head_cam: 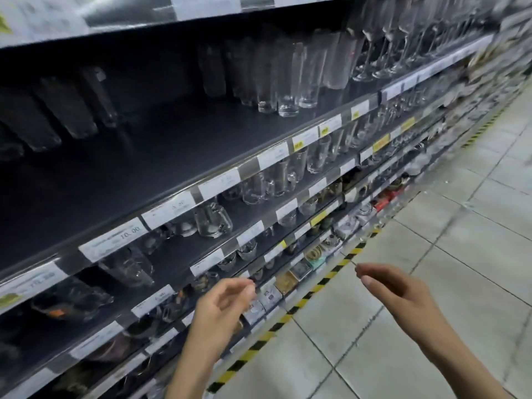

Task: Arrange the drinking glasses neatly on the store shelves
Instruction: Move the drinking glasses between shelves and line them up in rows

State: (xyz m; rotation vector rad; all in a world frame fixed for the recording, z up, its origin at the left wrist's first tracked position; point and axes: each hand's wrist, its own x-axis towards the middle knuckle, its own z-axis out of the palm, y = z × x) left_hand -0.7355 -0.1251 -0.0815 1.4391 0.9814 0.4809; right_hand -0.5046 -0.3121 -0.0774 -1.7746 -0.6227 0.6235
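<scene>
Two hands held low, holding nothing, in front of store shelves of drinking glasses.
The left hand point(224, 300) and right hand point(394, 289) have loosely curled fingers and grip nothing; the left is in front of the lower shelves, the right over the tiled floor point(449, 326). The dark upper shelf point(144, 162) carries a cluster of tall tumblers point(288, 79), with stemmed glasses point(388, 44) just to their right. The shelf below holds handled glass mugs point(213, 217) behind white price labels point(112, 239).
</scene>
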